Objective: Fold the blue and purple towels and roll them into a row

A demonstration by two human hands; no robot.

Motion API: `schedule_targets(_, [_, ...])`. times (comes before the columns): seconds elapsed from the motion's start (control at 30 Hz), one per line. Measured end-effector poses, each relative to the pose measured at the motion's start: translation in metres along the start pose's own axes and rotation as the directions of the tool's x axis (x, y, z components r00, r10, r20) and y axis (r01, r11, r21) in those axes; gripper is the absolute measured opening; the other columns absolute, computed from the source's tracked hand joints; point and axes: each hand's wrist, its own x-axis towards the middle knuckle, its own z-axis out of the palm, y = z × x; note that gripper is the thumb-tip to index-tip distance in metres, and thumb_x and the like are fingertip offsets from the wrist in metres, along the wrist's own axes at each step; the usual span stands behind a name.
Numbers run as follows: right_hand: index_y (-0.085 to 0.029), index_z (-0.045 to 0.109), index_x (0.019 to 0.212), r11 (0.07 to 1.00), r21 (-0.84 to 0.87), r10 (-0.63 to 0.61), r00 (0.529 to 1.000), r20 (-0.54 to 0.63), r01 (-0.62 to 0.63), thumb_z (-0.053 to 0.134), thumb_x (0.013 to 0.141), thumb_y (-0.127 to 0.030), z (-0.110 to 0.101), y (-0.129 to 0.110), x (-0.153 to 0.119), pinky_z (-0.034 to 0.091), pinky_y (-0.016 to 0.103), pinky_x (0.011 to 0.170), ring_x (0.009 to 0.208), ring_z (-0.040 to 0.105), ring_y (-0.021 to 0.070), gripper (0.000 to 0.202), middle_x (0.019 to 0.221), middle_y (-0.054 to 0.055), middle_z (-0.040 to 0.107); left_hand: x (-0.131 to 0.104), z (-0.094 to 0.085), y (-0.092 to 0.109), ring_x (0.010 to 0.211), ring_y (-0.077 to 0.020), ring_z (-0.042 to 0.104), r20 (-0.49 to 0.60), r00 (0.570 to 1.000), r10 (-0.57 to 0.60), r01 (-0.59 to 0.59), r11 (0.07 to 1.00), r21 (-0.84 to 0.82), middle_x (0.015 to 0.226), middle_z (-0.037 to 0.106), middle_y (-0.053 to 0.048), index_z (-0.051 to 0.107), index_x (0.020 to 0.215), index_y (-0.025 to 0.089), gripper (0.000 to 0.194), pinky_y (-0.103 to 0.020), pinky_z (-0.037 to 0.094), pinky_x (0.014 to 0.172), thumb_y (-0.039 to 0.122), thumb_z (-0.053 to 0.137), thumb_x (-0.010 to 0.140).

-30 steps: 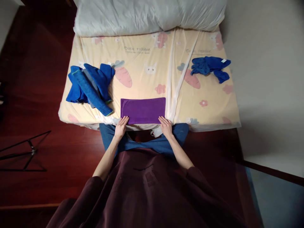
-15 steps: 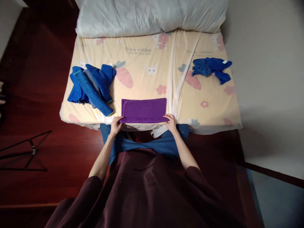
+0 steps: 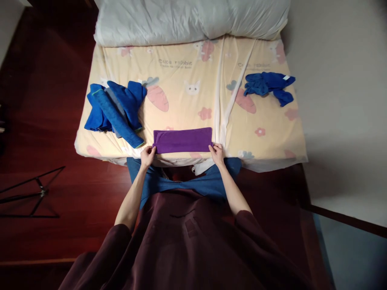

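A folded purple towel (image 3: 182, 141) lies as a long flat strip near the front edge of the bed. My left hand (image 3: 148, 155) pinches its near left corner between thumb and fingers. At the near right corner, my right hand (image 3: 217, 154) grips the same towel in a similar pinch. Left of it is a heap of blue towels (image 3: 116, 110), one of them rolled and laid slantwise with green edging. A crumpled blue cloth (image 3: 269, 85) with a white tag rests at the right side of the bed.
The bed (image 3: 181, 100) has a yellow rabbit-and-carrot sheet, wrinkled right of centre. A pale rolled quilt (image 3: 190, 22) fills its far end. A black tripod leg assembly (image 3: 40, 192) stands on the dark red floor at left. A wall (image 3: 341, 100) borders the right.
The purple towel's near edge has been turned up, so the strip is narrower front to back. Both hands have shifted very slightly while still gripping its near corners.
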Motion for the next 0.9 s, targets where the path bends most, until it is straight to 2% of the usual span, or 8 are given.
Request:
schedule_targets(0.1, [-0.023,0.055,0.062,0.999,-0.026,0.027,1.000,-0.011,-0.027,0.059,0.091,-0.068,0.002,-0.001,0.002,0.056,0.036,0.092,0.090,0.062,0.0215,0.054,0.095,0.009,0.060,0.000,0.002,0.003,0.068,-0.0174,0.061,-0.037,0.999,-0.020,0.020,1.000,0.000,0.075,0.068,-0.003,0.068,0.089,0.019,0.037,-0.029,0.048,0.068,0.056,0.064,0.087])
schedule_targets(0.3, [-0.024,0.057,0.060,0.999,-0.038,0.037,0.999,-0.038,-0.038,0.062,0.090,-0.064,0.004,-0.001,0.003,0.058,0.037,0.093,0.089,0.064,0.0224,0.051,0.091,0.008,0.060,-0.003,0.002,0.010,0.061,-0.0156,0.061,-0.083,0.996,-0.021,0.018,0.999,-0.032,0.069,0.065,0.002,0.059,0.096,0.022,0.031,-0.027,0.048,0.064,0.049,0.068,0.084])
schedule_targets(0.53, [-0.023,0.060,0.065,0.995,-0.102,0.004,0.999,-0.054,-0.010,0.058,0.094,-0.063,0.007,-0.003,0.006,0.059,0.034,0.090,0.089,0.065,0.0216,0.049,0.089,0.009,0.062,-0.002,0.005,0.013,0.062,-0.0154,0.061,-0.089,0.996,-0.027,0.028,1.000,0.012,0.069,0.064,0.002,0.053,0.090,0.023,0.026,-0.029,0.052,0.068,0.045,0.067,0.087])
schedule_targets(0.6, [-0.021,0.067,0.077,0.993,-0.120,-0.009,0.997,-0.071,0.000,0.058,0.095,-0.061,0.003,-0.010,0.003,0.059,0.038,0.093,0.093,0.066,0.0241,0.045,0.094,0.011,0.065,-0.005,0.002,0.015,0.071,-0.0187,0.066,-0.113,0.994,-0.001,0.006,0.999,0.047,0.078,0.067,-0.002,0.055,0.093,0.022,0.027,-0.034,0.056,0.075,0.046,0.066,0.090])
schedule_targets(0.7, [-0.017,0.070,0.118,0.981,-0.170,-0.123,0.982,-0.143,0.098,0.057,0.098,-0.054,-0.010,-0.028,-0.013,0.055,0.048,0.108,0.118,0.066,0.0301,0.044,0.121,0.017,0.069,-0.021,-0.008,0.022,0.110,-0.0282,0.069,-0.142,0.970,0.199,-0.174,0.970,0.171,0.114,0.071,-0.016,0.061,0.110,0.018,0.031,-0.045,0.056,0.099,0.046,0.064,0.095])
schedule_targets(0.77, [-0.019,0.062,0.141,0.954,-0.220,-0.231,0.968,-0.102,0.205,0.053,0.103,-0.045,-0.019,-0.043,-0.028,0.046,0.054,0.119,0.139,0.057,0.0318,0.047,0.143,0.018,0.063,-0.035,-0.012,0.027,0.137,-0.0317,0.057,-0.001,0.929,0.370,-0.358,0.899,0.253,0.141,0.062,-0.020,0.062,0.127,0.018,0.036,-0.051,0.047,0.116,0.041,0.061,0.099])
schedule_targets(0.83, [-0.023,0.057,0.150,0.914,-0.242,-0.319,0.945,0.071,0.327,0.048,0.105,-0.035,-0.020,-0.056,-0.042,0.040,0.055,0.126,0.150,0.049,0.0304,0.048,0.154,0.014,0.058,-0.048,-0.009,0.033,0.151,-0.0316,0.044,0.228,0.857,0.463,-0.512,0.817,0.266,0.156,0.053,-0.017,0.058,0.142,0.021,0.043,-0.054,0.037,0.125,0.037,0.056,0.102])
schedule_targets(0.9, [-0.025,0.053,0.155,0.875,-0.229,-0.366,0.893,0.263,0.426,0.044,0.106,-0.030,-0.012,-0.066,-0.050,0.035,0.055,0.129,0.155,0.044,0.0275,0.050,0.159,0.010,0.055,-0.055,0.002,0.038,0.158,-0.0309,0.034,0.390,0.782,0.485,-0.599,0.758,0.258,0.164,0.045,-0.015,0.053,0.152,0.022,0.050,-0.056,0.030,0.129,0.035,0.052,0.104])
